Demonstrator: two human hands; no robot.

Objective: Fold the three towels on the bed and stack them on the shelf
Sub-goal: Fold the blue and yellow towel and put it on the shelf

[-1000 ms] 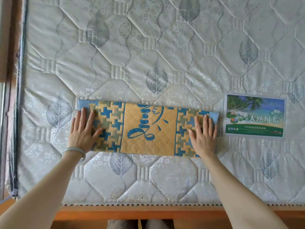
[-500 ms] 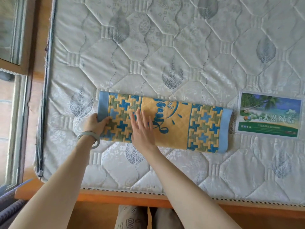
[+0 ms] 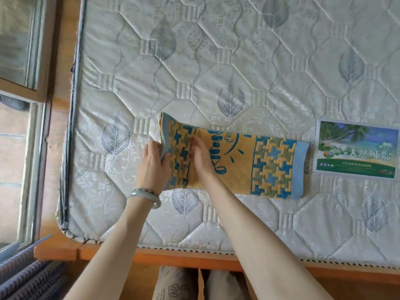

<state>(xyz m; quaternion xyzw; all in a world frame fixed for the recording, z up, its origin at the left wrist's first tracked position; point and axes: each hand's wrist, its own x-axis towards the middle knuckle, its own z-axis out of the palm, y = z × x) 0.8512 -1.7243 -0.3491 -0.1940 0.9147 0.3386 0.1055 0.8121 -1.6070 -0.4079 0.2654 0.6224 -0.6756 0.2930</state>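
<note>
Head view, looking down over a bed: a window frame [image 3: 32,126] runs along the far left, with dark striped fabric [image 3: 26,276] in the lower left corner; a wooden bed frame [image 3: 56,250] edges a quilted mattress [image 3: 238,50] printed with grey leaves; the left hand [image 3: 154,164], a pale bangle [image 3: 138,193] on its wrist, grips the left end of a folded towel [image 3: 275,165], fingers curled round the blue border and holding that end tilted up off the mattress; the towel, yellow with blue and green blocks and a blue scrawl at its centre, lies as a long strip across the middle of the mattress, its right end flat; the right hand [image 3: 202,156] rests on the towel just right of the raised end, fingers apparently straight and pressing down along the crease, though the angle hides the fingertips; just beside the towel's right end, a printed label [image 3: 356,150] showing palm trees and a beach sits on the mattress; patterned trouser knees [image 3: 179,284] show at the bottom edge, below the bed frame.
</note>
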